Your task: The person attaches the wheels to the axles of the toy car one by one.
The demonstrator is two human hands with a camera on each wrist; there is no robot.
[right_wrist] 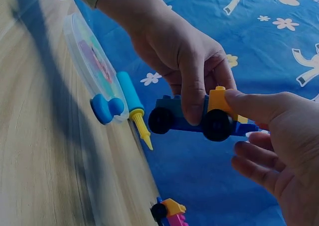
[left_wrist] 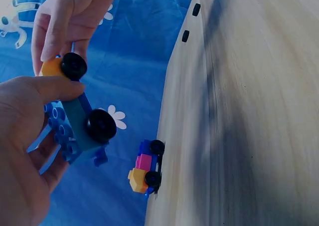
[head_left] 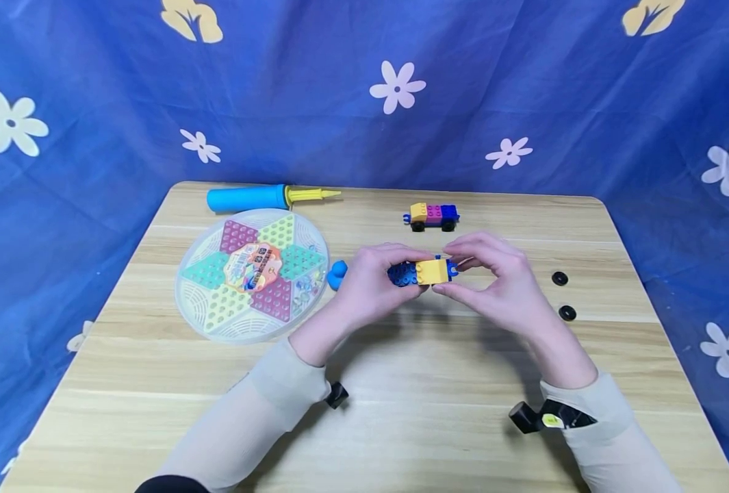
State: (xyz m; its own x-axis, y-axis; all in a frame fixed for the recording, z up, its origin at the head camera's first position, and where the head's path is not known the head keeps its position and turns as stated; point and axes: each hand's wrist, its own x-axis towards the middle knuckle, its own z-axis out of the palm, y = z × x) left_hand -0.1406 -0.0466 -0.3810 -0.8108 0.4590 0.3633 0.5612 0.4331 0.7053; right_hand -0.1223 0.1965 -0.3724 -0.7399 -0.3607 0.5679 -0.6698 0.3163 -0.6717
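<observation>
Both hands hold up a toy block car (right_wrist: pixel 192 115) over the middle of the table. It has a dark blue base, blue studded bricks at one end, a yellow sloped brick (head_left: pixel 433 272) at the other, and black wheels (left_wrist: pixel 101 125) on the side facing the left wrist view. My left hand (head_left: pixel 373 282) grips the blue part between thumb and fingers. With thumb and fingertips my right hand (head_left: pixel 498 279) pinches the yellow end. Behind the hands stands a second toy car (head_left: pixel 432 216) with yellow, pink and blue bricks. Two loose black wheels (head_left: pixel 567 313) lie to the right.
A round Chinese checkers board (head_left: pixel 207 329) lies on the left of the table, with clear marbles in one section. Behind it is a blue and yellow hand pump (head_left: pixel 247 198). Beside the left hand sits a blue rubber duck (head_left: pixel 337 274). Blue patterned cloth (head_left: pixel 315 89) surrounds the table.
</observation>
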